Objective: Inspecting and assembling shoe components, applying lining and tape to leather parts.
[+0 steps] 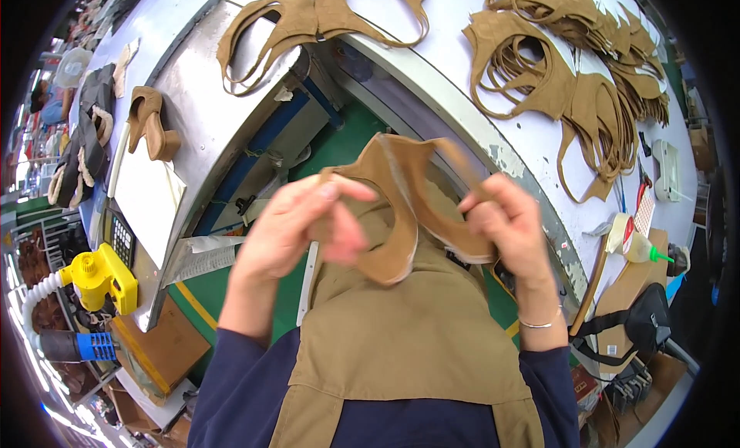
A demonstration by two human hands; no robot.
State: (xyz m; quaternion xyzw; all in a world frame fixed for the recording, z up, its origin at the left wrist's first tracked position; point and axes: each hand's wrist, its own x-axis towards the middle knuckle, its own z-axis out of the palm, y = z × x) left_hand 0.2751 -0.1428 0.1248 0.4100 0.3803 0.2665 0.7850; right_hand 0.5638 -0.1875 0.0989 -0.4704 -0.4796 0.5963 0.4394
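A tan suede shoe upper (393,267) with a pale raw edge hangs above my lap, its two cut-out sides folded toward each other. Curled around its left edge is my left hand (308,217), with some fingers smeared by motion. On the other side my right hand (505,217) pinches a narrow, blurred strap of the same upper. Another tan shoe upper (297,20) lies flat across the table ahead. Several more in a stacked bundle (532,85) rest on the right-hand table, their thin straps looping over one another.
A brown heeled shoe (150,124) and white paper (146,205) are on the left table, near a yellow machine part (100,278) with a hose. A green-tipped bottle (636,244) and a black pouch (640,321) sit at right. Table edges (493,159) angle around me.
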